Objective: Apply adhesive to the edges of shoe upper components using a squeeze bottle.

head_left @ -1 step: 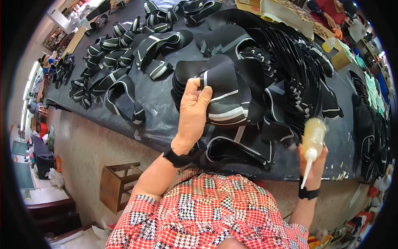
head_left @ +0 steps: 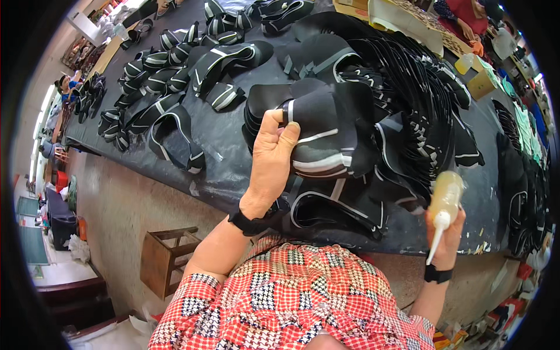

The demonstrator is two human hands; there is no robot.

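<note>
My left hand [head_left: 273,146] pinches the left edge of a black, flexible-looking cut piece [head_left: 315,119] with pale strips along it, thumb on top. The piece lies on a stack of similar black pieces [head_left: 262,96] near the table's front edge. To the right, my right hand [head_left: 448,230] is wrapped round a translucent squeeze bottle [head_left: 448,191] of yellowish contents. Its long white nozzle [head_left: 433,245] points down toward me, apart from the pieces. Just in front of me lies another looped black piece [head_left: 338,213] with pale edging.
A long fanned pile of black pieces [head_left: 402,76] covers the table's middle right. Several folded black pieces [head_left: 157,81] lie at the left of the dark table [head_left: 227,175]. A wooden stool [head_left: 160,265] stands on the floor below. At the far right, another person's hand [head_left: 465,29] shows.
My right hand and the squeeze bottle have shifted slightly right and toward me. My left hand keeps its pinch on the black piece, almost unmoved.
</note>
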